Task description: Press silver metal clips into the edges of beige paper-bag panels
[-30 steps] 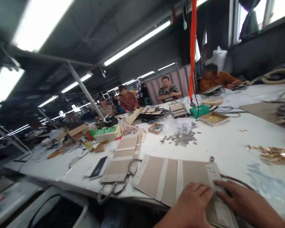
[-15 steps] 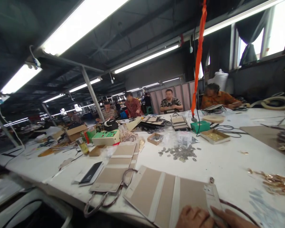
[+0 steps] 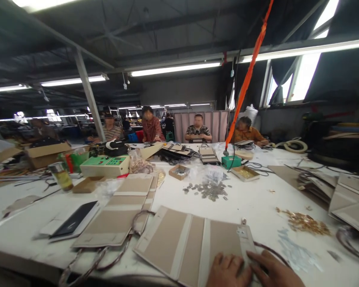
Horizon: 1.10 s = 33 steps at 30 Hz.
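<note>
A flat beige handbag panel (image 3: 194, 243) with pale cross strips lies opened out at the table's front. My left hand (image 3: 229, 271) presses on its lower right part, fingers bent and close together. At the panel's right edge strip is my right hand (image 3: 273, 271), its forefinger and thumb closed in at the edge; whatever lies under the fingertips is hidden. Small metal fittings show near the strip's upper end, and a dark braided handle (image 3: 272, 253) runs out behind my right hand. Another beige bag panel (image 3: 107, 223) with braided handles lies to the left.
Grey metal plates (image 3: 211, 189) lie heaped beyond the panel. Gold-coloured fittings (image 3: 308, 223) and clear strips (image 3: 299, 251) are on the right, beside more bag panels (image 3: 353, 203). A dark notebook (image 3: 74, 219), a drink glass (image 3: 61, 177) and a green-topped machine (image 3: 104, 165) stand left. Co-workers sit across the table.
The view has turned right and levelled, so more stacked panels show at the right. Both hands stay at the same panel, with only slight finger movement.
</note>
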Motion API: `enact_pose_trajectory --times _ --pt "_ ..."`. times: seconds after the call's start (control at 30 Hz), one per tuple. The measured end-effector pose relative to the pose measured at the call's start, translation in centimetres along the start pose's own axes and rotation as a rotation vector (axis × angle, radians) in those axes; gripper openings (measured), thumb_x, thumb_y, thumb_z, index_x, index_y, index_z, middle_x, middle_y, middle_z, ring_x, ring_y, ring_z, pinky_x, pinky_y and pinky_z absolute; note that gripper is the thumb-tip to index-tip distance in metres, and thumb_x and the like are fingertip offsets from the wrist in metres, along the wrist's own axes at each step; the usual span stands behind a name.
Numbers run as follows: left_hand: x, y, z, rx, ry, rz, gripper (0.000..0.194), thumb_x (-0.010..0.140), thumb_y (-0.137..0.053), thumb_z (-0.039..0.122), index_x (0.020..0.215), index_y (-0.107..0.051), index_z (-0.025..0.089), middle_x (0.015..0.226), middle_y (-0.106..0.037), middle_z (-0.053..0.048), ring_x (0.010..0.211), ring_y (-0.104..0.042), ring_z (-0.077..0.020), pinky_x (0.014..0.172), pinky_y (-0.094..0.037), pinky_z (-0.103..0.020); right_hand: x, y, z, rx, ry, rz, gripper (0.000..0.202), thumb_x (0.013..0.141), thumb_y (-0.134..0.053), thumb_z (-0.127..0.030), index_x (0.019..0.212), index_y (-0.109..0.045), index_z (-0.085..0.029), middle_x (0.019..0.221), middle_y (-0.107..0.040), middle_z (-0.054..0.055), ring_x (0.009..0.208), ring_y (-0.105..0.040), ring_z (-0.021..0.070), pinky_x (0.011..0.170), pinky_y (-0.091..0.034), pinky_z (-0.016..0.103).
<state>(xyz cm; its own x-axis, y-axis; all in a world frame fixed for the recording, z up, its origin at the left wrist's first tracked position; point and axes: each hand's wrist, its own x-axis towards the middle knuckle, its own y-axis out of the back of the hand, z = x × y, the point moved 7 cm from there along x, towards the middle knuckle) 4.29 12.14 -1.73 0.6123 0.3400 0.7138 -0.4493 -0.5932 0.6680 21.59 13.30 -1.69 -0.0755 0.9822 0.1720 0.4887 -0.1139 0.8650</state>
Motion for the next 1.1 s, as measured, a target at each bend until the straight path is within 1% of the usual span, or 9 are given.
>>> enact_pose_trajectory --times 0.07,0.17,0.27,0.33,0.43,0.5,0.77,0.93,1.1 --pt "0.0 1.4 -0.2 -0.085 -0.041 -0.144 0.044 0.097 -0.067 0.051 0.135 -0.062 0.029 0.126 -0.075 -0.002 0.106 -0.07 -0.0221 0.09 -0.054 -0.039 -0.7 0.5 -0.8 0.001 -0.035 0.043 0.041 0.097 -0.053 -0.039 0.127 -0.08 -0.033 0.112 -0.079 0.006 0.105 -0.076 0.0254 0.09 -0.061 0.029" --pt "-0.1 3.4 -0.5 -0.251 -0.062 -0.365 0.08 0.092 -0.064 0.066 0.156 -0.043 0.024 0.158 -0.054 -0.011 0.132 -0.059 -0.03 0.105 -0.051 -0.048 -0.9 0.6 -1.2 0.014 -0.074 0.037 0.04 0.096 -0.053 -0.042 0.126 -0.079 -0.035 0.112 -0.078 0.004 0.105 -0.076 0.0262 0.09 -0.059 0.033" --pt "0.1 5.0 -1.0 -0.388 0.024 -0.48 0.086 0.09 -0.065 0.064 0.161 -0.036 0.026 0.168 -0.041 -0.012 0.143 -0.049 -0.0322 0.116 -0.043 -0.053 -0.1 0.9 -1.2 0.05 -0.106 0.028 0.037 0.094 -0.056 -0.042 0.12 -0.081 -0.033 0.113 -0.078 0.004 0.106 -0.074 0.0269 0.098 -0.055 0.036" --pt "0.5 5.5 -1.1 -0.447 0.09 -0.506 0.083 0.089 -0.066 0.062 0.159 -0.039 0.028 0.168 -0.04 -0.012 0.145 -0.047 -0.0332 0.12 -0.039 -0.054 0.4 1.4 -1.5 0.052 -0.139 0.03 0.036 0.092 -0.059 -0.039 0.118 -0.081 -0.031 0.11 -0.079 0.004 0.104 -0.074 0.0272 0.099 -0.053 0.038" --pt "1.2 5.6 -0.8 -0.471 0.137 -0.547 0.079 0.089 -0.068 0.057 0.157 -0.042 0.028 0.167 -0.041 -0.014 0.146 -0.046 -0.0353 0.121 -0.037 -0.056 0.8 2.6 -2.3 0.04 -0.2 -0.002 0.035 0.088 -0.063 -0.035 0.119 -0.078 -0.029 0.095 -0.076 0.003 0.093 -0.072 0.0258 0.091 -0.052 0.037" --pt "1.6 5.2 -0.6 -0.457 0.141 -0.579 0.08 0.088 -0.07 0.052 0.158 -0.042 0.027 0.167 -0.041 -0.015 0.146 -0.045 -0.0364 0.121 -0.035 -0.058 1.0 3.2 -2.6 0.059 -0.254 -0.055 0.036 0.085 -0.066 -0.031 0.119 -0.076 -0.027 0.088 -0.072 0.002 0.083 -0.069 0.0233 0.083 -0.05 0.034" --pt "1.9 3.9 -0.4 -0.443 0.125 -0.613 0.082 0.086 -0.071 0.045 0.16 -0.041 0.026 0.167 -0.039 -0.016 0.147 -0.043 -0.0361 0.122 -0.031 -0.058 1.9 3.3 -2.0 0.169 -0.329 -0.155 0.035 0.081 -0.068 -0.024 0.116 -0.07 -0.023 0.081 -0.065 -0.002 0.073 -0.062 0.017 0.068 -0.042 0.027" --pt "2.0 3.8 -0.6 -0.419 0.131 -0.629 0.078 0.087 -0.067 0.046 0.159 -0.042 0.026 0.169 -0.037 -0.014 0.148 -0.042 -0.0351 0.124 -0.028 -0.057 2.2 3.8 -2.5 0.27 -0.31 -0.161 0.03 0.085 -0.062 -0.025 0.113 -0.069 -0.02 0.082 -0.065 -0.002 0.074 -0.061 0.0158 0.069 -0.041 0.026" --pt "2.0 3.6 -0.8 -0.464 0.138 -0.638 0.081 0.09 -0.063 0.047 0.163 -0.035 0.025 0.17 -0.035 -0.013 0.15 -0.038 -0.0329 0.126 -0.025 -0.056 2.4 3.8 -2.2 0.24 -0.334 -0.161 0.03 0.083 -0.061 -0.023 0.111 -0.069 -0.02 0.086 -0.065 -0.001 0.078 -0.061 0.016 0.072 -0.042 0.026"
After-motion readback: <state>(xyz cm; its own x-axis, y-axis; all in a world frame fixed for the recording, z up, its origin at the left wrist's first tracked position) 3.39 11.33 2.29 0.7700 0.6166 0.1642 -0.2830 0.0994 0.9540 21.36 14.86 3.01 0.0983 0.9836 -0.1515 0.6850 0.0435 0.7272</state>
